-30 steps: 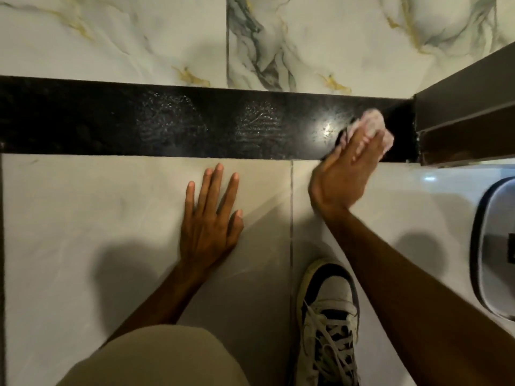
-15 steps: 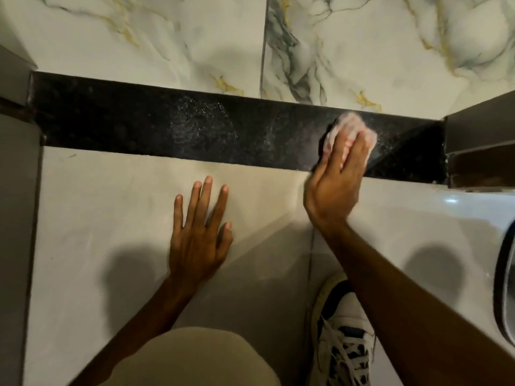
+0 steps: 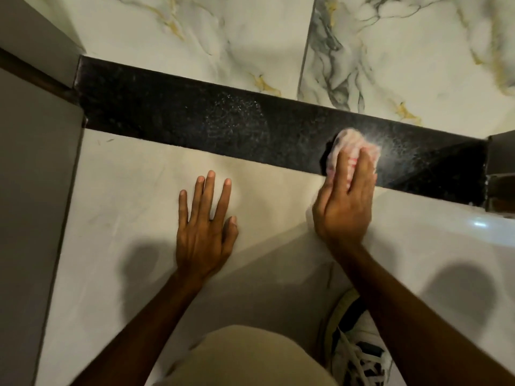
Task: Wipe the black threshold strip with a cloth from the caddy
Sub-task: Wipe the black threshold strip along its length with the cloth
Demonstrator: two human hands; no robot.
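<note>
The black threshold strip [image 3: 223, 121] runs across the floor from upper left to right, speckled and with faint smear marks near its middle. My right hand [image 3: 344, 204] presses a bunched pink and white cloth [image 3: 347, 143] flat onto the strip's right part, fingers laid over it. My left hand [image 3: 204, 227] lies flat on the pale tile just below the strip, fingers spread, holding nothing. The caddy is out of view.
White marble tile with grey and gold veins [image 3: 362, 51] lies beyond the strip. A grey door frame [image 3: 501, 162] bounds the strip on the right, a grey wall [image 3: 33, 190] on the left. My white and black sneaker [image 3: 356, 358] and knee [image 3: 245, 358] are at the bottom.
My right hand has slid the cloth leftwards along the strip, away from the right door frame. The view has shifted left, so the left wall now shows. My left hand has stayed planted.
</note>
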